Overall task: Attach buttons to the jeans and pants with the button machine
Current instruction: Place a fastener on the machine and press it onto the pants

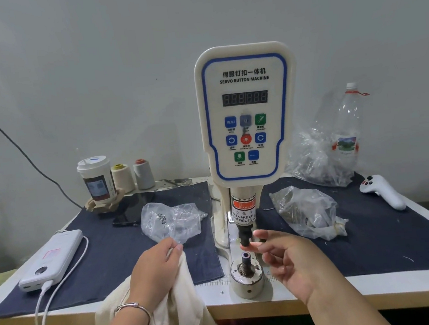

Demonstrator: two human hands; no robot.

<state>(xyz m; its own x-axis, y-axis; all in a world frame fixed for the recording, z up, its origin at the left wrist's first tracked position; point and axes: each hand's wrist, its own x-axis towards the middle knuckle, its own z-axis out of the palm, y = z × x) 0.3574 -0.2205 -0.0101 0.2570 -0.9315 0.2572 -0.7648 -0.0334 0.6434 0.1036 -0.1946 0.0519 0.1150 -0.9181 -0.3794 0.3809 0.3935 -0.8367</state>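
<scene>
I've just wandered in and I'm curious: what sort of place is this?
Most likely a small garment workshop. A servo button machine stands on the worktable, two thread cones sit by the wall, and the left hand grips cream-coloured pants beside the machine.

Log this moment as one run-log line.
left hand: grips cream pants | right hand: fingertips at upper die of button machine | lower die: bare | pants not yet under press

Colours around the cream button machine [248, 112]

Machine panel: blue border, blue, green and red keys. Left of it: cream cloth [168, 296], navy mat [107, 249], white power bank [53, 259], yellow- and red-capped thread cones [131, 176]. Right: white controller [382, 191].
</scene>
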